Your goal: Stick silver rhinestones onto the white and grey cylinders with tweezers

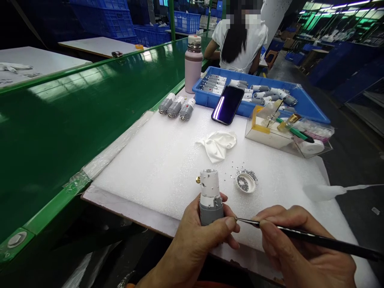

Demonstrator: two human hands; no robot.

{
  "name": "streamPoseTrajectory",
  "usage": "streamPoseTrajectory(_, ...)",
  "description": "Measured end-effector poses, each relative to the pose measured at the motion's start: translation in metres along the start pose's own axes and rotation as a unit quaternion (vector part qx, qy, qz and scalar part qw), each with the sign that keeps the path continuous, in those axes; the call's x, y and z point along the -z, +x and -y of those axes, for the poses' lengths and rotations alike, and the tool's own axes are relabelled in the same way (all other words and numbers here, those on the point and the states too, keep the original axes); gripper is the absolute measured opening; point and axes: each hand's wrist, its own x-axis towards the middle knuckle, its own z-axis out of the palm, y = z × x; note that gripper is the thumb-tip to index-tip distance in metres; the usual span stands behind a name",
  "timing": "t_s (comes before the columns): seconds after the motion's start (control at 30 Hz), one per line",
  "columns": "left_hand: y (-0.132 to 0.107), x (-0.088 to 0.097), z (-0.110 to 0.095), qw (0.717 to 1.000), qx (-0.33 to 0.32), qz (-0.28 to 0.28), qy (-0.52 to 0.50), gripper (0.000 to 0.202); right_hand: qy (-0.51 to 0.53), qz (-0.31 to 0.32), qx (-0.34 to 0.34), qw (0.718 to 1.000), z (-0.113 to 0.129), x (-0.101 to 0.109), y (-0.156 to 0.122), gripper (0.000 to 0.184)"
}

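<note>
motor: small grey-and-white cylindrical gear motor [211,196] with a brass nub on its side – stood upright, long axis running 6 to 12 o'clock, low in the middle of the view
left hand: left hand [195,240] is wrapped round the grey base of the motor, thumb across the front, so it's closed on it and the white top sticks out free
right hand: right hand [295,244] pinches a thin black metal pick [300,236] like a pen, fingers tight on the shaft
key relation: the pick lies almost flat, tip aimed at 9 o'clock and just meeting the left thumb beside the motor base – so the motor sits at 9 to 10 o'clock from the right hand
balls: shallow white cap of tiny steel balls [246,182] at 12 o'clock from the right hand, near the motor, a few loose on the white foam pad [156,160] over the bench
</note>
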Motion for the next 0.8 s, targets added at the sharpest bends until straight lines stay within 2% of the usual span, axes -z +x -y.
streamPoseTrajectory(0.1, -0.001, 0.002, 0.002, 0.999, 0.008, 0.027, -0.037, 0.029, 0.003, -0.012, 0.063, 0.998, 0.001, -0.003, 0.000, 0.011)
streamPoseTrajectory(0.17, -0.001, 0.004, 0.006, 0.995, 0.019, 0.063, -0.079, 0.025, -0.007, -0.074, 0.100, 0.992, 0.005, -0.009, 0.002, 0.012)
streamPoseTrajectory(0.27, -0.001, 0.006, 0.014, 0.986, 0.036, 0.102, -0.131, 0.031, -0.024, -0.192, 0.118, 0.974, 0.013, -0.021, 0.004, 0.018)
streamPoseTrajectory(0.33, -0.002, 0.006, 0.019, 0.984, 0.039, 0.112, -0.136, 0.040, -0.041, -0.224, 0.137, 0.964, 0.016, -0.026, 0.006, 0.019)
streamPoseTrajectory(0.47, -0.004, 0.006, 0.023, 0.988, 0.046, 0.115, -0.097, 0.043, -0.103, -0.171, 0.205, 0.958, 0.016, -0.026, 0.007, 0.016)
streamPoseTrajectory(0.63, -0.006, 0.010, 0.028, 0.989, 0.040, 0.135, -0.034, 0.041, -0.120, -0.157, 0.214, 0.957, 0.011, -0.020, 0.006, 0.014)
streamPoseTrajectory(0.8, -0.008, 0.008, 0.029, 0.992, 0.044, 0.112, -0.030, 0.043, -0.130, -0.138, 0.225, 0.956, 0.009, -0.018, 0.005, 0.014)
